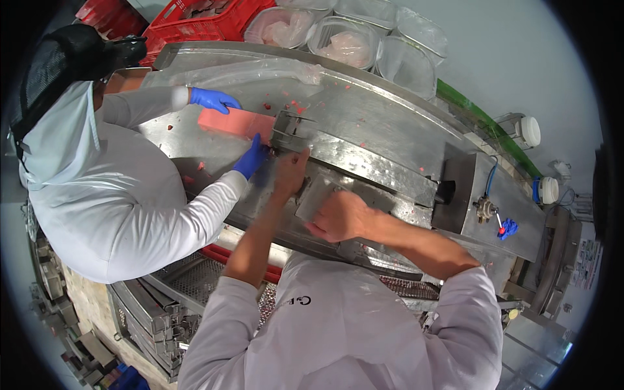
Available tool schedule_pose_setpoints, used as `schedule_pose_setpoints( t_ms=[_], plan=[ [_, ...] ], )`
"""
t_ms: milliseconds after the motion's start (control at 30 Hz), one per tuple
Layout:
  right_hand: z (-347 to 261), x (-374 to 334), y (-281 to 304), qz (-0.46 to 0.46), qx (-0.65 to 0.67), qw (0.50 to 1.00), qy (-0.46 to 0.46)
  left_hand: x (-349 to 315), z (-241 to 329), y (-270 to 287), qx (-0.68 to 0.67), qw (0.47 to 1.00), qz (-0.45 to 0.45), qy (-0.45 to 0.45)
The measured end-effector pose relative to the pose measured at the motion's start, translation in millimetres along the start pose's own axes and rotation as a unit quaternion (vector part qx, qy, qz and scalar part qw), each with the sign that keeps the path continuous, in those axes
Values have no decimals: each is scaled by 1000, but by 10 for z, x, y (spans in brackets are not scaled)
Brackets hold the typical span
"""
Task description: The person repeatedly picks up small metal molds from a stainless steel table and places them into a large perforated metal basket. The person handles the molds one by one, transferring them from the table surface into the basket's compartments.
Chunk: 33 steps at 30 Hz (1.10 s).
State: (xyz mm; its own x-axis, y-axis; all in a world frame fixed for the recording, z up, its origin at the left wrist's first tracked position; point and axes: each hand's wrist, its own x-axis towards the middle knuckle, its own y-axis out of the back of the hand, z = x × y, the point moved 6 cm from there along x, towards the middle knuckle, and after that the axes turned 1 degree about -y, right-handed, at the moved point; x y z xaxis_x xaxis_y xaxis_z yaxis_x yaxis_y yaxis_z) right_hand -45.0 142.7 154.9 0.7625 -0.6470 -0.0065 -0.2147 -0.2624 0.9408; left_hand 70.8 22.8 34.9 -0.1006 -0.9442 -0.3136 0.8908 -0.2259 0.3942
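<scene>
The pink block, end-on to the metal trough, lies leftward, nearer the left hand than the right hand. I can't tell whether either grip is closed.

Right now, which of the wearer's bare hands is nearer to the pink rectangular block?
Left. In the picture, the bare left hand is below and right of the pink rectangular block; the bare right hand is farther right and lower.

White top at six o'clock, creased down the front, and there's a small dark marking on the chest, possibly lettering! Left sleeve at seven, right sleeve at four, both white, ending near the elbows; forearms bare, left hand and right hand bare too.
</scene>
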Motion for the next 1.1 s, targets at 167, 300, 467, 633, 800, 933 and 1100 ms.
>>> schedule_pose_setpoints(
  t_ms=[167,300,467,633,800,933,1100],
  plan=[
    [439,-924,-1172,65,40,997,-8,-169,-349,-725,190,978,-88,-6],
    [367,-1204,-1107,114,75,990,-24,-286,-748,-940,258,966,-9,22],
    [474,-1682,-1115,175,212,960,-53,71,-48,-230,339,813,354,-314],
    [937,-1880,-1054,279,258,915,-136,879,129,327,477,791,341,-178],
    [1597,-2097,-875,282,245,896,-240,1298,-352,498,368,874,294,-118],
    [2088,-2355,-784,337,221,863,-303,1388,-232,650,290,927,226,-77],
    [2349,-2395,-512,340,205,852,-343,1386,-36,1191,292,926,229,-72]
  ],
)
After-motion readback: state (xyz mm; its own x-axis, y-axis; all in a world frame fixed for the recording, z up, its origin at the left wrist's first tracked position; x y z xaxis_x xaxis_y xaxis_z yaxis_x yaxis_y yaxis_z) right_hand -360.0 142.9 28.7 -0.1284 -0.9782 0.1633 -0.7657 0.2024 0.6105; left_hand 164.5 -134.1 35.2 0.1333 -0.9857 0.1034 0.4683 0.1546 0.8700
